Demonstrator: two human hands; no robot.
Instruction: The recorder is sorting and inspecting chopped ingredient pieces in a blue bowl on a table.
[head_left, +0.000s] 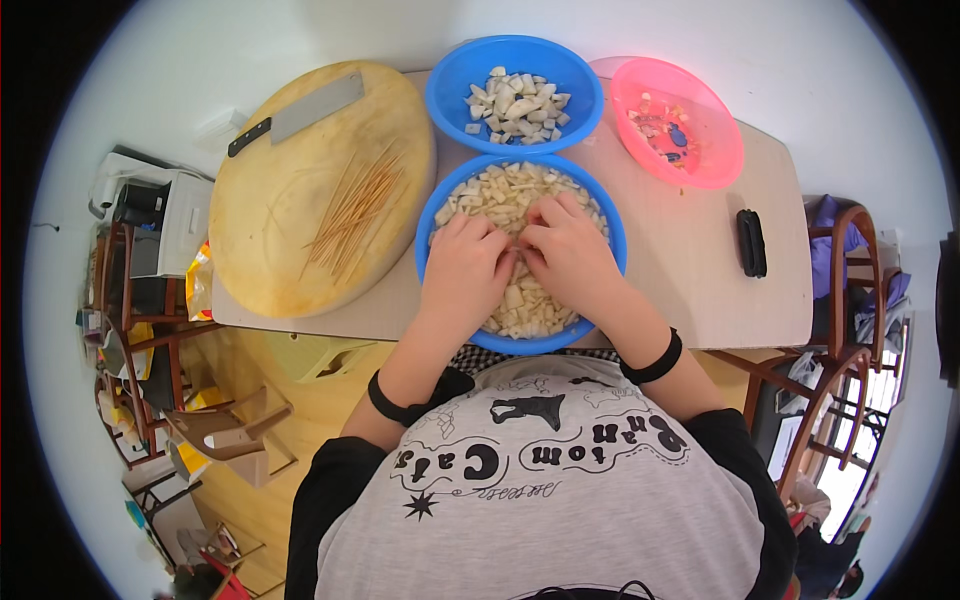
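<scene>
Both of my hands are over the near blue plastic bowl (616, 247), which is full of small pale diced pieces (527, 301). The fingertips of my left hand (471, 255) and my right hand (568, 244) nearly meet above the middle of the bowl. A small pale piece (515, 249) shows between them, pinched and mostly hidden by the fingers. Just behind, a second blue plastic bowl (450, 82) holds larger, whiter chunks (517, 105).
To the left, a thick round chopping board (262, 217) carries a cleaver (318, 109) and a loose pile of thin wooden skewers (356, 217). A pink plastic bowl (724, 150) with scraps stands at back right. A black case (751, 244) lies on the table (675, 300). Wooden chairs (840, 367) flank it.
</scene>
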